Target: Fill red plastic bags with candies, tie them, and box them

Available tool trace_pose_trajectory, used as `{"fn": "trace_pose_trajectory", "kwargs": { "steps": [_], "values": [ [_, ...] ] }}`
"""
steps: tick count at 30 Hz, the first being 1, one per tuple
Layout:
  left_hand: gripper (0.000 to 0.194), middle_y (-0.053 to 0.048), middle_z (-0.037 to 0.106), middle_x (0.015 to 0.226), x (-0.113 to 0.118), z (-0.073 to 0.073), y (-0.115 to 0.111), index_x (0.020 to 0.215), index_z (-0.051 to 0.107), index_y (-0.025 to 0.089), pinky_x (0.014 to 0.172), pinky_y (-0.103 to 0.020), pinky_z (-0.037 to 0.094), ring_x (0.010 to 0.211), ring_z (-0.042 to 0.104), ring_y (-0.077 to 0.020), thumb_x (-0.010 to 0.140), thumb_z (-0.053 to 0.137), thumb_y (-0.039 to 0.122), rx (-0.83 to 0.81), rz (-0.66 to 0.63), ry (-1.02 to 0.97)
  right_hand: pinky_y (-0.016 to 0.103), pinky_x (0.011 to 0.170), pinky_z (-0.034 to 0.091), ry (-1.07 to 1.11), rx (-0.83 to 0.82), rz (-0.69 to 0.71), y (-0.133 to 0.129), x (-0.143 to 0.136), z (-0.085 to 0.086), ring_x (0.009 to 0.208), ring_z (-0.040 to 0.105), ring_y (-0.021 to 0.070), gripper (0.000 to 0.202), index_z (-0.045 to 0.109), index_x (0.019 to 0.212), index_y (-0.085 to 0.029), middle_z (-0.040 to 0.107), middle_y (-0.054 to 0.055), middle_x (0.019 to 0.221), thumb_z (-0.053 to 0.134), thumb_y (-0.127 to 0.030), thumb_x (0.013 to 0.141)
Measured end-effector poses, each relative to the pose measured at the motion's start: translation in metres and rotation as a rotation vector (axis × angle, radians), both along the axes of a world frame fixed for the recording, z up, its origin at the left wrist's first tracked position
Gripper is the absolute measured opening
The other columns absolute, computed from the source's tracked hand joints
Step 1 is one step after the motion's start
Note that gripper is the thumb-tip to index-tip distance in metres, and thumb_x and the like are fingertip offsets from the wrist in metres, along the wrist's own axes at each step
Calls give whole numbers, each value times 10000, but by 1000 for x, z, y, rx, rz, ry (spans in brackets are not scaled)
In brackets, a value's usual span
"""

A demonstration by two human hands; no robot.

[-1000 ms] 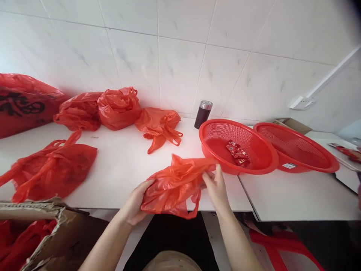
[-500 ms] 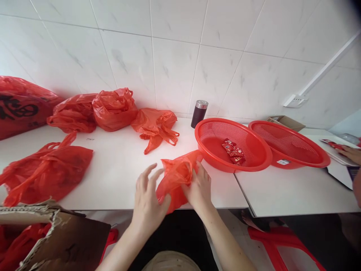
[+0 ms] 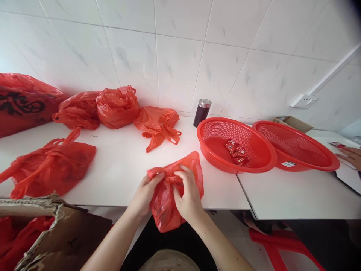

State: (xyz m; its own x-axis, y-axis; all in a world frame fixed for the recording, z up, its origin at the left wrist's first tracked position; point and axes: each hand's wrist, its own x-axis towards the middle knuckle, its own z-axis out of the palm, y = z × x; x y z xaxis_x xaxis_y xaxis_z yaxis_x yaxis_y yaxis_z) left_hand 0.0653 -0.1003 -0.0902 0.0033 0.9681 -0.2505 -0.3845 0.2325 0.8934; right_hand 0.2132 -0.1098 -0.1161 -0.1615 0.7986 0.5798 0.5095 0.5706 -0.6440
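A red plastic bag (image 3: pixel 169 210) lies at the front edge of the white table, its lower end hanging over the edge. My left hand (image 3: pixel 146 190) pinches the bag's upper left part between thumb and fingers. On the bag's right side my right hand (image 3: pixel 188 194) has its fingers curled over the crumpled plastic, thumb and index finger gripping a fold. To the right sits a red perforated basin (image 3: pixel 217 154) with several small red packets (image 3: pixel 237 151) in it.
Behind are a loose red bag (image 3: pixel 158 122), full red bags (image 3: pixel 117 109) and a dark flask (image 3: pixel 202 113). Another red bag (image 3: pixel 64 165) lies left, above a cardboard box (image 3: pixel 76 237). A second red basin (image 3: pixel 296 146) stands right, near another person's hand (image 3: pixel 351 156).
My left hand has gone from spread fingers to a pinch on the bag. The bag has turned and its lower end has come nearer to me. The view has shifted slightly.
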Motion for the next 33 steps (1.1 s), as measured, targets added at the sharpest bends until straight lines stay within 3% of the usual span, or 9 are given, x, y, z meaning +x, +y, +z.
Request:
{"fn": "trace_pose_trajectory", "kwargs": {
  "steps": [5,8,10,15,19,22,26,30,33],
  "values": [
    [70,-65,671,738,-34,1,15,793,625,134,599,-282,556,608,644,-167,794,562,166,-317,124,-356,440,895,505,-253,-217,-41,7,26,-5,1180,520,289,509,444,1244,-184,439,165,1331,630,-137,773],
    [77,-55,664,747,-60,1,20,802,619,143,550,-240,541,589,629,-144,761,561,114,-303,210,-338,443,886,491,-526,-357,2,17,55,10,1082,580,285,536,526,1235,-197,537,129,1252,672,-133,723],
    [233,-35,672,812,-72,0,18,946,626,191,546,-231,529,618,634,-145,726,628,113,-202,155,-261,435,925,457,-657,-405,21,25,72,26,1097,575,284,520,580,1219,-226,553,111,1259,673,-136,715],
    [670,-68,573,1246,-71,5,2,1297,504,356,748,-271,532,1036,609,-234,690,758,224,124,-216,395,503,970,377,-930,-499,3,35,88,57,1209,474,364,696,538,1325,-281,493,112,1358,673,-118,662],
    [582,-20,184,1549,-48,24,-20,1329,454,366,1013,-416,429,1370,316,-281,789,641,253,483,-163,998,517,976,359,-1006,-510,45,34,80,62,1215,453,385,639,536,1326,-263,466,118,1390,689,-238,706],
    [369,-15,111,1569,-31,28,-29,1221,556,319,1048,-484,383,1404,234,-314,857,550,262,652,-156,1226,462,949,387,-987,-398,36,33,73,61,1148,506,316,404,597,1250,-262,558,103,1262,557,-238,849],
    [266,-46,262,1524,-23,1,-9,1080,682,309,1007,-547,386,1317,358,-363,900,487,290,573,-234,1536,466,960,380,-990,-374,110,32,71,58,1150,510,302,303,702,1074,-296,568,78,1260,502,-182,877],
    [448,-151,492,1344,-33,-28,26,1328,533,225,882,-518,459,1093,542,-341,895,417,205,349,-177,1728,445,1027,359,-1012,-469,255,27,79,59,1257,458,311,281,745,918,-230,539,93,1336,562,-73,774],
    [536,-158,517,1274,-41,-29,37,1395,443,184,868,-460,475,1086,556,-315,862,391,159,336,-161,1651,377,983,429,-899,-523,336,23,89,74,1177,546,252,262,734,887,-210,601,72,1264,533,-72,791]
  ]
}}
